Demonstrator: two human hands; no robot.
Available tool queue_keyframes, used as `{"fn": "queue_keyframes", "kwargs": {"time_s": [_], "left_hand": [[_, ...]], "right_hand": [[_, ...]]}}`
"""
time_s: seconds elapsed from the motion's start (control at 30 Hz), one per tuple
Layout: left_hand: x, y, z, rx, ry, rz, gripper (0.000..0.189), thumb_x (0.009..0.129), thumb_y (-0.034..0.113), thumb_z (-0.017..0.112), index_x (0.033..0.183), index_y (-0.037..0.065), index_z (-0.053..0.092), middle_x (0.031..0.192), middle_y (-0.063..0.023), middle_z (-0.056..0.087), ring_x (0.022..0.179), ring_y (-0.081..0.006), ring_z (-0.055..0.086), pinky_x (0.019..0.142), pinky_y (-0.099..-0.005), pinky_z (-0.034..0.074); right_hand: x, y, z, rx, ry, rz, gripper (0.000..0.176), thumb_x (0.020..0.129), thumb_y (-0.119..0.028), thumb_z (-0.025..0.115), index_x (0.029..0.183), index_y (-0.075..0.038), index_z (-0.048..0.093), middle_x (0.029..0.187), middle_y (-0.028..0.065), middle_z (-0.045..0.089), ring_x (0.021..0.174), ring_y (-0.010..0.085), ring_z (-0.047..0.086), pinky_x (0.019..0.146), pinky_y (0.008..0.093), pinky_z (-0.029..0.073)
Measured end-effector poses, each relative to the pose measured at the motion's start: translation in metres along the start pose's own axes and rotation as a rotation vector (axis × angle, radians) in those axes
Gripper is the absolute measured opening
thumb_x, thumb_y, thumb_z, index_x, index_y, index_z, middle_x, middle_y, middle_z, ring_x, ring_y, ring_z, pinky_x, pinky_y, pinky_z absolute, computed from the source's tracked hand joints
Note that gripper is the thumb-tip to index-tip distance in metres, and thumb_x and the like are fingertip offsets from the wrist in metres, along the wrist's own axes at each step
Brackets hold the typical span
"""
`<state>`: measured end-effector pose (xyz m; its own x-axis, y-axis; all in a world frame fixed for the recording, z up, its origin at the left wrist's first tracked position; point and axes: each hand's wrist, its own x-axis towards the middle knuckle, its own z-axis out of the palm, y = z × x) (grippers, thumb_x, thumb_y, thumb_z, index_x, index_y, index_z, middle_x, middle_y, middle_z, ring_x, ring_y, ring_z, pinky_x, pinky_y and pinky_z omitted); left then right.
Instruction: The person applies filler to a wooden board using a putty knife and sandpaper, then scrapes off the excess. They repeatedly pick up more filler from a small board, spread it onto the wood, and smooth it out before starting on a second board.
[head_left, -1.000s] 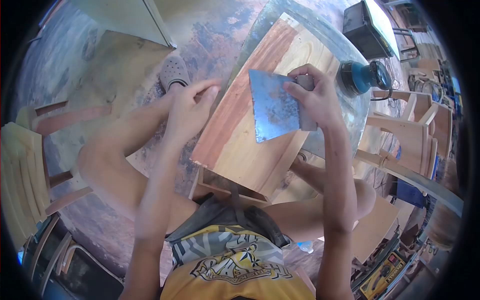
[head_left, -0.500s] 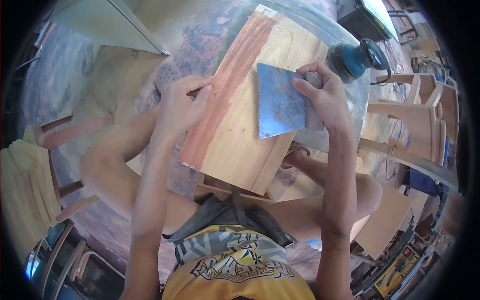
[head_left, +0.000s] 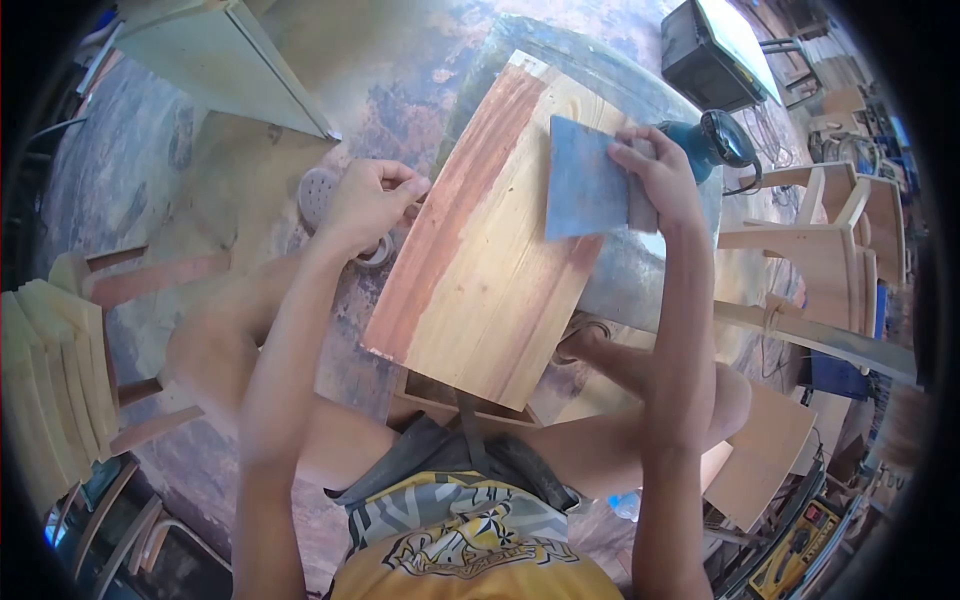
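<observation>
My right hand (head_left: 660,175) grips the thick grey back strip of a wide, flat metal scraper (head_left: 587,180), thumb on top. Its bluish blade overlaps the far right part of a wooden board (head_left: 480,280). The board is pale with a reddish-brown band down its left side and lies tilted away from me, between my knees. My left hand (head_left: 370,205) is closed at the board's left edge, thumb and index finger pinched together right at the rim, other fingers curled below.
A teal power sander (head_left: 700,145) stands beyond my right hand on the worn worktop (head_left: 625,290) under the board. Wooden chair frames (head_left: 810,240) are at the right, stacked pale wooden pieces (head_left: 55,380) at the left. A yellow-and-black tool case (head_left: 795,550) lies lower right.
The scraper has moved away from me and a little right over the board. My left hand has shifted slightly farther up the left edge. The whole view has tilted somewhat.
</observation>
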<state>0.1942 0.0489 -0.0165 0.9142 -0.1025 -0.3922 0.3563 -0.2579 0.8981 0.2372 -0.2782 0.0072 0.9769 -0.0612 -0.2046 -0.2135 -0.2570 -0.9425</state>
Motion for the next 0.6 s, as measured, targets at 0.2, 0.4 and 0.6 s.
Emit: {"fn": "queue_keyframes", "kwargs": {"time_s": [0.2, 0.4, 0.6], "left_hand": [[-0.055, 0.035, -0.038, 0.347, -0.1, 0.073, 0.018, 0.088, 0.007, 0.053, 0.093, -0.005, 0.066, 0.074, -0.0071, 0.065, 0.066, -0.0113, 0.062, 0.063, -0.027, 0.049], [-0.074, 0.058, -0.059, 0.3, 0.005, 0.09, 0.038, 0.087, 0.009, 0.053, 0.124, 0.001, 0.052, 0.079, -0.0128, 0.066, 0.07, -0.0208, 0.064, 0.068, -0.0342, 0.05], [-0.062, 0.06, -0.053, 0.802, 0.081, 0.344, 0.048, 0.084, -0.001, 0.055, 0.132, -0.001, 0.046, 0.074, -0.0174, 0.065, 0.067, -0.0289, 0.065, 0.064, -0.0371, 0.048]], "right_hand": [[0.086, -0.013, -0.011, -0.085, 0.002, 0.01, 0.021, 0.078, -0.01, 0.073, 0.096, -0.003, 0.065, 0.088, 0.005, 0.065, 0.08, 0.0125, 0.061, 0.071, 0.0277, 0.05], [0.111, -0.031, 0.014, -0.438, -0.227, -0.126, 0.029, 0.075, -0.017, 0.075, 0.099, -0.003, 0.067, 0.089, 0.0067, 0.066, 0.078, 0.0147, 0.062, 0.073, 0.0295, 0.051], [0.131, -0.036, -0.001, -0.403, -0.326, -0.057, 0.024, 0.08, -0.016, 0.072, 0.098, -0.003, 0.063, 0.089, 0.0036, 0.065, 0.08, 0.0127, 0.061, 0.074, 0.027, 0.049]]}}
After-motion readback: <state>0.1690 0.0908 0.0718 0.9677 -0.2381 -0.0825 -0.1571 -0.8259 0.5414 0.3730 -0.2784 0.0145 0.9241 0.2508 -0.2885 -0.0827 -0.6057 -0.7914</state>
